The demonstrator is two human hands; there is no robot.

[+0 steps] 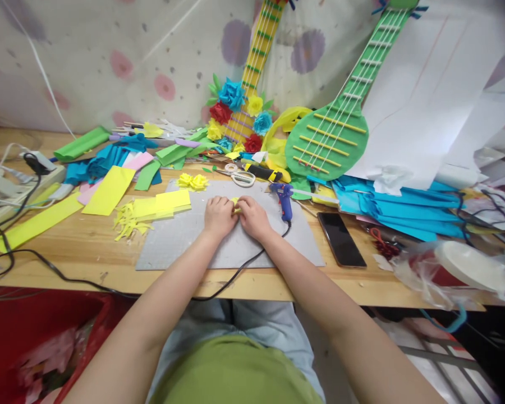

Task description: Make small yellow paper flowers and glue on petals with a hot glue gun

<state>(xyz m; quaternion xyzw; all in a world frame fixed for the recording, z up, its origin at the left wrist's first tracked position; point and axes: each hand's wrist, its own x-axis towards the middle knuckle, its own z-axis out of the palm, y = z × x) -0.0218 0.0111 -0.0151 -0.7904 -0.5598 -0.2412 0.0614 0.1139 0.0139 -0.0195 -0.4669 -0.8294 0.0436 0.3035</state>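
Fingertips of my left hand (219, 216) and right hand (253, 219) clench together on a small yellow paper roll (236, 209), held low over the flat grey cutting mat (180, 241). The roll lies between both hands, equally near each. Its long axis seems to run left to right, though my knuckles hide most of it. The blue plastic glue gun (283, 197) stands just beside my right hand.

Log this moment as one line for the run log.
left hand: pinching yellow paper piece | right hand: pinching same piece | surface: grey mat | nearby: blue glue gun, scissors, phone
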